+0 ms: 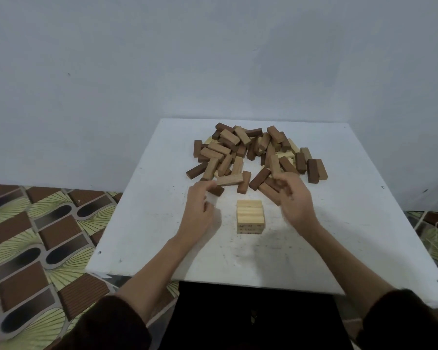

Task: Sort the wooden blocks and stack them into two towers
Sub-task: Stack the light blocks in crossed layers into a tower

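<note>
A low tower of pale wooden blocks (pixel 250 215) stands in the middle of the white table (pixel 147 223). Behind it lies a loose pile of mixed dark brown, tan and pale blocks (pixel 256 152). My left hand (pixel 200 210) hovers left of the tower, fingers loosely curled, with a fingertip at the end of a tan block (pixel 230 180) and just above a dark block (pixel 217 191). To the right of the tower, my right hand (pixel 295 200) is blurred, its fingers curled over brown blocks (pixel 268 189) at the pile's near edge. Whether it grips one is unclear.
The table stands against a plain pale wall. A patterned floor covering (pixel 36 236) shows to the left and right of the table. The table's near edge (pixel 213 280) is just ahead of my dark sleeves.
</note>
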The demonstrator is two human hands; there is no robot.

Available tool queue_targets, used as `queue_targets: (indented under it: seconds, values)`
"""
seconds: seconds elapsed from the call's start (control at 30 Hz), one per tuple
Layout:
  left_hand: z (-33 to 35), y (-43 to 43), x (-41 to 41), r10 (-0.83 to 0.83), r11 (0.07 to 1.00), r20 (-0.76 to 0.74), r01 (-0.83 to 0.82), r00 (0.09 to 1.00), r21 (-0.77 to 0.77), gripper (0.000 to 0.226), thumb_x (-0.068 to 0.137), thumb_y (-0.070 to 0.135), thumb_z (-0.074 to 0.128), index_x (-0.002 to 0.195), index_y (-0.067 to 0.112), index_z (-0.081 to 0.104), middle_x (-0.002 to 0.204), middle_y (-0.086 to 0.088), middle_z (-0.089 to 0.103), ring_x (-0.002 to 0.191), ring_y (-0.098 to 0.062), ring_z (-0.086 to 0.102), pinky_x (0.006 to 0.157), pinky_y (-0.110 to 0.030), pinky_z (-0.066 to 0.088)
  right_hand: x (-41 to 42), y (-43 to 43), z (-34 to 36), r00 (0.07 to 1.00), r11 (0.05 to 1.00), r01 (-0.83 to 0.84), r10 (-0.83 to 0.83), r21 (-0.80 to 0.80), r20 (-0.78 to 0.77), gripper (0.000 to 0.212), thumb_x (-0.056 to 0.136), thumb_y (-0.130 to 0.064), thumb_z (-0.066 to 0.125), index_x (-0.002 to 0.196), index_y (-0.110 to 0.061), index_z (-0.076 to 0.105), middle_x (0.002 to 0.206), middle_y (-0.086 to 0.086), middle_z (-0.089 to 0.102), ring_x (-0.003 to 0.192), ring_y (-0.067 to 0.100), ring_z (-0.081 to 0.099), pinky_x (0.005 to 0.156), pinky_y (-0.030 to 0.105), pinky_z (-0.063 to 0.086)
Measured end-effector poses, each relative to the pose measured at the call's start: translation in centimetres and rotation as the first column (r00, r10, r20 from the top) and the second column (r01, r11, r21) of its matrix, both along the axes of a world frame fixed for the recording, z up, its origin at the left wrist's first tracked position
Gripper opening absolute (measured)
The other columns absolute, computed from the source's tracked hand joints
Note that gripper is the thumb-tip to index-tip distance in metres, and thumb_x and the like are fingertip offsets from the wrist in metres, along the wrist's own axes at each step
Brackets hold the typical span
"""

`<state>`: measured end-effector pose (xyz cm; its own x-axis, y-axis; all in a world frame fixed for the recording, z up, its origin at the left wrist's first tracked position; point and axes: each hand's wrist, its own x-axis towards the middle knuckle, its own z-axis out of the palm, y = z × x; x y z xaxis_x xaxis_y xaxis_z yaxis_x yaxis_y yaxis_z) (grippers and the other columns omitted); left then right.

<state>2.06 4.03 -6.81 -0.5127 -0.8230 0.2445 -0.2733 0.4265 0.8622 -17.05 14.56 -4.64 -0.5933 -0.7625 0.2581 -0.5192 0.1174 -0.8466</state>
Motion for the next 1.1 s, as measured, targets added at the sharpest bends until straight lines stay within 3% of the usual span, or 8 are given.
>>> queue_targets:
  seconds: [0.07,0.17,0.37,0.47,0.63,0.83,0.97,1.1]
  values:
    - [1.0,-1.8,-1.2,0.02,0.994,0.111,-0.008,0.994,-0.108,0.041,0.081,-0.011,0.041,0.11,0.007,0.062,0.114,-0.005,0.055,0.104,-0.007,0.043,0.086,-0.007,0.031,-1.3,-2.3,1.0,0.993,0.987,-0.05,0.065,0.15,-0.099,0.032,0.087,0.006,0.044,0.112,-0.004,0.063,0.111,0.007,0.059,0.107,0.023,0.052,0.091,0.027,0.041]
    - [1.6,-4.8,-2.8,0.033,0.975,0.288,0.032,0.957,-0.218,0.032,0.085,-0.008,0.043,0.105,0.002,0.067,0.111,-0.01,0.057,0.109,-0.023,0.044,0.088,-0.022,0.035,-3.4,-5.3,1.0,0.924,0.923,-0.085,0.214,0.376,-0.318,0.04,0.087,0.004,0.041,0.121,-0.006,0.059,0.122,0.01,0.059,0.114,0.025,0.045,0.09,0.029,0.035]
    - [1.6,-7.6,-3.8,-0.029,0.918,0.48,0.214,0.877,-0.335,0.028,0.088,-0.005,0.044,0.098,0.001,0.07,0.109,-0.009,0.062,0.102,-0.029,0.045,0.08,-0.034,0.037,-6.7,-6.7,1.9,0.74,0.826,0.11,0.303,0.553,-0.601,0.032,0.089,-0.005,0.045,0.111,-0.017,0.064,0.119,0.003,0.056,0.114,0.026,0.041,0.089,0.038,0.034]
    - [1.6,-8.4,-3.7,-0.074,0.878,0.532,0.308,0.843,-0.366,0.028,0.089,-0.004,0.045,0.099,0.004,0.07,0.107,-0.006,0.063,0.099,-0.029,0.045,0.075,-0.037,0.037,-7.7,-6.7,2.2,0.697,0.774,0.119,0.381,0.622,-0.607,0.034,0.089,-0.006,0.047,0.114,-0.022,0.065,0.114,0.002,0.054,0.113,0.024,0.039,0.093,0.039,0.036]
    - [2.0,-9.6,-4.3,-0.083,0.813,0.632,0.419,0.771,-0.405,0.027,0.09,-0.002,0.047,0.103,0.006,0.069,0.106,-0.006,0.062,0.103,-0.025,0.046,0.071,-0.026,0.024,-7.8,-7.1,2.6,0.662,0.713,0.075,0.488,0.697,-0.57,0.028,0.091,-0.023,0.051,0.116,-0.019,0.063,0.118,0.003,0.05,0.116,0.024,0.039,0.097,0.041,0.033]
    - [2.5,-10.7,-4.7,-0.135,0.764,0.651,0.497,0.747,-0.411,0.019,0.073,-0.012,0.061,0.082,0.002,0.071,0.086,-0.012,0.065,0.091,-0.033,0.054,0.067,-0.033,0.035,-7.2,-7.7,2.8,0.624,0.677,0.132,0.511,0.724,-0.592,0.03,0.089,-0.02,0.055,0.118,-0.016,0.06,0.121,0.005,0.045,0.116,0.023,0.039,0.094,0.04,0.034]
    - [3.0,-10.5,-5.1,-0.097,0.735,0.697,0.523,0.71,-0.431,0.017,0.081,-0.006,0.057,0.086,0.006,0.068,0.093,-0.008,0.064,0.101,-0.025,0.049,0.072,-0.026,0.023,-7.2,-7.9,2.6,0.653,0.681,0.087,0.512,0.727,-0.558,0.037,0.086,-0.025,0.061,0.122,-0.018,0.057,0.123,0.003,0.046,0.117,0.022,0.039,0.093,0.039,0.034]
    - [3.1,-10.9,-5.3,-0.086,0.725,0.736,0.548,0.672,-0.416,0.011,0.09,0.009,0.056,0.091,0.008,0.066,0.1,-0.008,0.061,0.105,-0.024,0.047,0.073,-0.029,0.025,-7.1,-8.1,2.3,0.622,0.676,0.108,0.526,0.729,-0.58,0.039,0.086,-0.029,0.064,0.123,-0.017,0.057,0.122,0.003,0.047,0.119,0.022,0.04,0.094,0.04,0.035]
